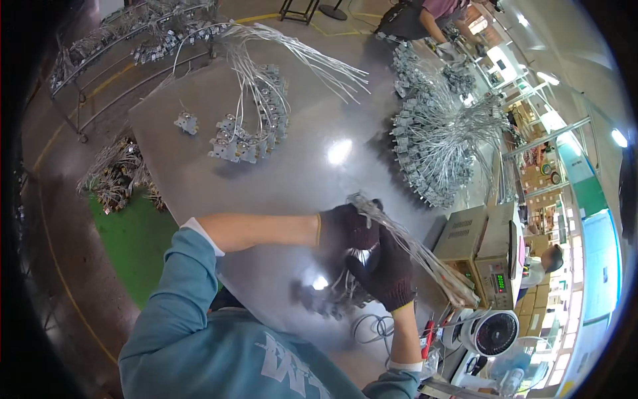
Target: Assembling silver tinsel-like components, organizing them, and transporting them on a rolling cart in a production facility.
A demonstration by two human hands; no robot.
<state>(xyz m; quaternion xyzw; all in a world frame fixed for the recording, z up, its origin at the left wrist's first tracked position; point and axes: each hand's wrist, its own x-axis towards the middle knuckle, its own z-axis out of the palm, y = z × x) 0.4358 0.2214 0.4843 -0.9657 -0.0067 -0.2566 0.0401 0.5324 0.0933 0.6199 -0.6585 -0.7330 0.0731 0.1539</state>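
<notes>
Your left hand [349, 227], in a dark glove, appears clenched around the bundle of pale wires [415, 249] near its upper end. Your gloved right hand [391, 269] sits against it, just below and to the right; its fingers are partly hidden, so you cannot tell whether it grasps anything. The bundle slants from your left glove past the right one, down toward the instrument with a green display [495, 282]. Beneath your hands is a blurred cluster of metal parts [325, 302], with a coiled cable [372, 326] near your right wrist. A fan [497, 332] and the instrument bound your right side. Ahead to the right stands a large fanned pile of wired parts [432, 146]; ahead to the left, a curved row of parts [276, 103]. Your widest open stretch of table [299, 173] runs between these two groups and left of your hands, ending at the table's slanting left edge.
</notes>
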